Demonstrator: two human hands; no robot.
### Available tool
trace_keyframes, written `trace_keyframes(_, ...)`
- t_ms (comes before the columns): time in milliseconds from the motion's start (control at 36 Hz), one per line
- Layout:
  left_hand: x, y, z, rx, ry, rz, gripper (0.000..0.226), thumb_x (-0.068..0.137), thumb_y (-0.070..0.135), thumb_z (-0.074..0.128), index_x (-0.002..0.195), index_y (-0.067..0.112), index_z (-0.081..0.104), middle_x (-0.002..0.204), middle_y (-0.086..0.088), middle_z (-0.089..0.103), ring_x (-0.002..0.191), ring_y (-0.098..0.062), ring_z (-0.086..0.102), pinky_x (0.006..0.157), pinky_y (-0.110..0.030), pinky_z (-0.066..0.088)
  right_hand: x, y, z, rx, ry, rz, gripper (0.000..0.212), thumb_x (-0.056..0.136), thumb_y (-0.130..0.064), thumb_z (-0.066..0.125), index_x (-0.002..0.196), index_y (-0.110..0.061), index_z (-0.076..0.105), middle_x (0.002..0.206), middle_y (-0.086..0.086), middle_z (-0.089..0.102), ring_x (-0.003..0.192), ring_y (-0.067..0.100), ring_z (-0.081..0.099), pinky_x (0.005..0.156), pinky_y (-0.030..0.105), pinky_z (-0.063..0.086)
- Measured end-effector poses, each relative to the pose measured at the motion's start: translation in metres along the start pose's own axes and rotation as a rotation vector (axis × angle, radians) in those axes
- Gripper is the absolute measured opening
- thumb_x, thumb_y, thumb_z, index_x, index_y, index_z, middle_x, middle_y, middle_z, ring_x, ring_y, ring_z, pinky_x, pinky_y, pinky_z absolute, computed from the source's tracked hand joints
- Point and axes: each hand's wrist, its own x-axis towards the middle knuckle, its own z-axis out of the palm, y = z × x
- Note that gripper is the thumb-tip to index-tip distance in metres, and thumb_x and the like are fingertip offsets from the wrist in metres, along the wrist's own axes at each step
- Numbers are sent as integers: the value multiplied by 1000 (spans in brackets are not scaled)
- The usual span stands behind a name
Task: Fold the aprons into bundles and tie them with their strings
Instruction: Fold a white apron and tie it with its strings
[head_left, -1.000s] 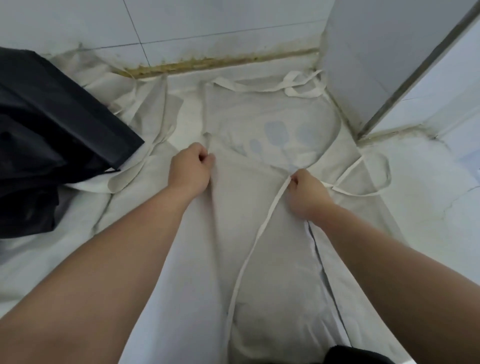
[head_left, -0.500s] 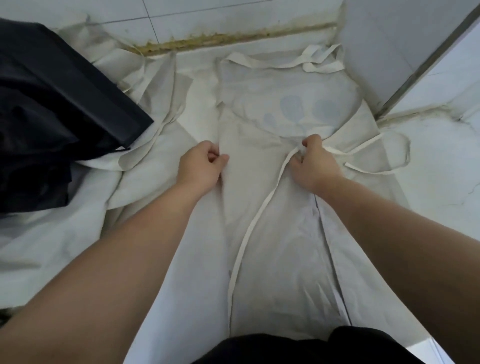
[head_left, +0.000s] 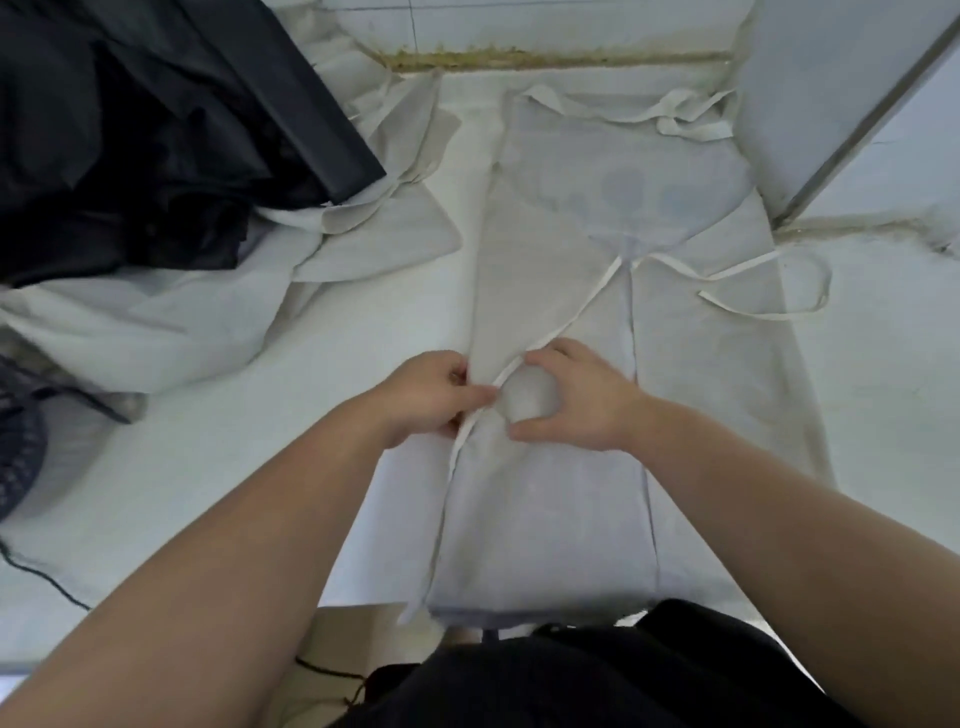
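Two hands were on the apron (head_left: 545, 519), which lay flat and lengthwise on the counter (head_left: 260, 467), its left side already folded in over the middle. Left hand (head_left: 426, 400) pinched the string (head_left: 571, 317) right at the folded edge. Right hand (head_left: 582, 405) was clenched round a little hump of cloth just beside it.

Stuff I'd have worried about: that string ran slantwise across the fold and down toward the near edge. Folding or rolling from there could've trapped it inside the bundle, leaving nothing to tie with. The other string (head_left: 753, 312) lay looped off to the right, apart from both hands, so it was easy to forget or drag along. The cloth looked thin and slippery, so the fold could've slid open the moment either grip let go. And the hem sat right at the counter's near edge, so a tug toward the body might've pulled it off.

Counter was white and smooth-looking, backed by a white tiled wall (head_left: 519, 21) with a grimy yellow-brown seam (head_left: 545, 57) where they met. A pale pillar (head_left: 831, 78) boxed in the far right corner. More aprons (head_left: 156, 332) lay crumpled on the left, partly under a heap of black cloth (head_left: 156, 130). A thin cable (head_left: 47, 579) crossed the counter's left side, and a cardboard box (head_left: 353, 634) showed below the near edge.
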Motion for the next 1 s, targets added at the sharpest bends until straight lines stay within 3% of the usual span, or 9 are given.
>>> trace_keyframes(56,-11,-9,6,-79,16,-15,20,89,21,66,76,11,55,73,-2,63,65,-14,64,65,-30,57,-10,2,3,-6,-2,-18,94,73,-47,75,148,-23,25,154,9,20,143,21,17,116,28,18)
trace_keyframes(222,-32,-27,14,-214,29,-59,17,89,16,65,77,10,56,68,-1,61,61,-12,61,65,-29,54,-25,0,12,-57,57,6,80,85,-37,66,149,-22,21,155,14,13,144,25,14,114,29,16)
trace_keyframes(389,-51,-38,26,-268,73,-4,5,90,16,65,85,13,65,76,0,69,69,-13,66,71,-31,57,-33,-8,22,-86,125,-59,56,91,-26,56,143,-21,35,134,12,45,125,29,43,102,33,35)
trace_keyframes(500,-57,-44,27,-242,152,26,14,94,20,60,87,15,71,76,2,70,68,-13,64,69,-28,56,-26,-22,19,30,100,-158,48,98,-13,40,144,-24,34,133,12,51,121,26,48,94,23,34)
trace_keyframes(583,-59,-43,24,-260,111,19,19,96,21,56,89,13,71,76,-2,69,65,-16,61,69,-31,55,-7,-32,11,-88,70,-187,56,97,-7,35,145,-35,31,137,9,48,124,27,47,102,33,38)
trace_keyframes(694,-56,-42,17,-277,85,-13,17,95,13,54,90,12,70,70,0,66,63,-15,59,73,-31,55,18,-44,6,-321,-53,-166,56,98,-11,31,144,-42,29,137,5,44,125,27,44,99,35,37)
trace_keyframes(806,-54,-41,15,-242,82,-21,12,91,9,60,84,10,70,67,0,65,64,-14,59,75,-30,56,24,-52,4,-417,-97,-169,33,100,-24,36,129,-31,52,125,3,50,119,24,47,84,29,32)
trace_keyframes(861,-54,-41,14,-183,68,-17,12,90,10,61,79,9,67,63,-1,61,61,-15,56,71,-28,54,25,-52,2,-424,-76,-168,28,99,-25,37,119,-25,56,114,3,52,111,25,50,76,28,29)
trace_keyframes(1000,-52,-36,7,-82,85,0,18,89,9,62,71,8,61,57,-2,56,50,-11,51,51,-17,48,26,-48,4,-389,20,-166,29,99,-23,35,119,-22,55,120,9,50,108,29,50,75,28,29)
